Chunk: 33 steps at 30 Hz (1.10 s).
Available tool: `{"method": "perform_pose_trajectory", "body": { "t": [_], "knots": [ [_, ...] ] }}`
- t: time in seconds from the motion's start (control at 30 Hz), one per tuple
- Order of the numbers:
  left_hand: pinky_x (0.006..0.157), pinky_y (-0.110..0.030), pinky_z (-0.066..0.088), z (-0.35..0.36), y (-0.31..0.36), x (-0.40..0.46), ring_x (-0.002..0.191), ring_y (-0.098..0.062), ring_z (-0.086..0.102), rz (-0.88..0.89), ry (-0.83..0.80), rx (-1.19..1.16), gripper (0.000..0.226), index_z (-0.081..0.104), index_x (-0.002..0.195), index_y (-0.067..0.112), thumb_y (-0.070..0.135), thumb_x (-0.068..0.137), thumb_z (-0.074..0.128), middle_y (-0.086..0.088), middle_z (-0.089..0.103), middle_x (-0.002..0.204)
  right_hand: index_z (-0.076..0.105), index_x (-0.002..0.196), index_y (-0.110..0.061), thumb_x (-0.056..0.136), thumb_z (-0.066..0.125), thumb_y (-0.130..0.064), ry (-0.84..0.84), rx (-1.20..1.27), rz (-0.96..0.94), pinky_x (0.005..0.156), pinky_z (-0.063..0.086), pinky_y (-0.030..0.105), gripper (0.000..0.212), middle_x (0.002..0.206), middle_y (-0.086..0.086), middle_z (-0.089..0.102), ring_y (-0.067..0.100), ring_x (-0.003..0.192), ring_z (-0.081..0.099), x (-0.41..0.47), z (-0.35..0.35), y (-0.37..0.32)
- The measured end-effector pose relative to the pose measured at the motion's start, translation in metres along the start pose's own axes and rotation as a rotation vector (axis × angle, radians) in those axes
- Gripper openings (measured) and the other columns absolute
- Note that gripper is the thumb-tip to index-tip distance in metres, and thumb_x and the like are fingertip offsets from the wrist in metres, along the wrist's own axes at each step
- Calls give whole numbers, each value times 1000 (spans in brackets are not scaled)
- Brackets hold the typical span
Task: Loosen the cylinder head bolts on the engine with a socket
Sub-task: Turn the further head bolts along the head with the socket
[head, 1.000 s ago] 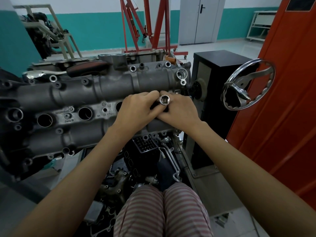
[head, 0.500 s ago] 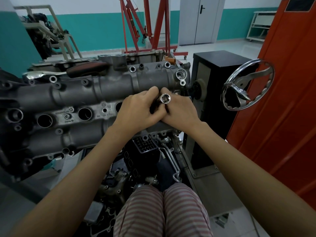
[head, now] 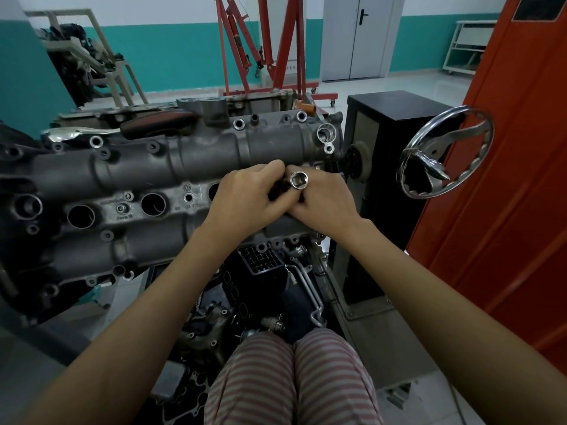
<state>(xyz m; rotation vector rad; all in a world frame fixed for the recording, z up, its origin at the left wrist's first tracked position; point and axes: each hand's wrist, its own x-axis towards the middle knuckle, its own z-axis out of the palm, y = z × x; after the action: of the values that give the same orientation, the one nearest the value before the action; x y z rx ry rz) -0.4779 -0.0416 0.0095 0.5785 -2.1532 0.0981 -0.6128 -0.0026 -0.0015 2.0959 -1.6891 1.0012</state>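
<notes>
The socket (head: 299, 180) is up over the right end of the engine (head: 129, 179), open end facing us. The left hand (head: 245, 200) and right hand (head: 325, 204) both hold it. Turn it over, then push it straight onto a bolt.

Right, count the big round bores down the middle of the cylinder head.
3 in plain view: far left, next right, centre. A fourth peeks out beside the left hand; the hands may hide more.
</notes>
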Motion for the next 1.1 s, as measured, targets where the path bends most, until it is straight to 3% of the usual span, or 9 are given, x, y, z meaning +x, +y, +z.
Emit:
{"method": "perform_pose_trajectory", "body": {
  "t": [0.13,0.23,0.4,0.57,0.7,0.83,0.9,1.03,1.1],
  "knots": [
    [46,-27,33,-2,4,0,48,-23,40,6,-8,-19,22,40,70,11,30,79,48,7,38,60,42,83,-12,82,54,-27,-35,-15,0,51,26,28,20,67,1,51,26,60,53,0,0,2],
    [44,-29,37,1,3,-1,46,-28,44,9,1,18,23,47,71,5,26,80,50,-2,45,58,32,84,-16,82,53,-29,-71,-22,40,48,23,29,25,65,-3,45,24,58,52,1,1,2],
    [44,-36,43,2,-3,0,46,-30,51,-16,7,10,37,52,64,0,26,86,65,-11,54,52,59,86,-13,84,54,-42,-57,-65,52,56,34,29,29,77,4,65,21,73,60,2,2,4],
    [46,-38,43,1,-3,-1,48,-26,52,10,-6,-1,46,53,64,0,40,87,51,-9,55,54,67,96,-16,84,54,-27,-15,-15,12,57,27,25,20,82,2,69,22,76,61,0,1,3],
    [47,-24,30,1,-1,-1,47,-20,41,27,28,20,29,44,67,7,32,82,50,3,43,56,55,92,-10,84,50,-28,-47,-61,23,55,25,29,21,80,7,63,27,72,59,1,2,6],
    [48,-24,27,1,2,-1,47,-17,34,-4,28,8,21,32,73,18,28,79,49,8,36,59,37,86,-13,83,51,-28,-83,-18,10,51,25,29,20,71,4,54,28,64,55,2,1,4],
    [46,-25,28,1,0,-1,44,-19,37,13,19,20,22,35,70,16,27,81,51,6,38,56,35,85,-15,82,53,-30,-80,-4,34,47,22,29,24,67,1,50,26,61,54,2,0,2],
    [42,-30,36,3,-5,-1,42,-27,47,4,3,54,37,47,60,5,25,85,66,-7,48,48,59,84,-12,83,56,-39,-55,-4,65,54,32,28,27,75,2,64,20,71,58,2,0,3],
    [43,-33,39,2,-5,-1,43,-28,48,2,-4,47,40,48,58,3,25,85,68,-9,49,48,67,88,-17,84,56,-34,-30,42,50,57,34,28,21,79,0,67,19,75,60,1,-1,2]
  ]
}}
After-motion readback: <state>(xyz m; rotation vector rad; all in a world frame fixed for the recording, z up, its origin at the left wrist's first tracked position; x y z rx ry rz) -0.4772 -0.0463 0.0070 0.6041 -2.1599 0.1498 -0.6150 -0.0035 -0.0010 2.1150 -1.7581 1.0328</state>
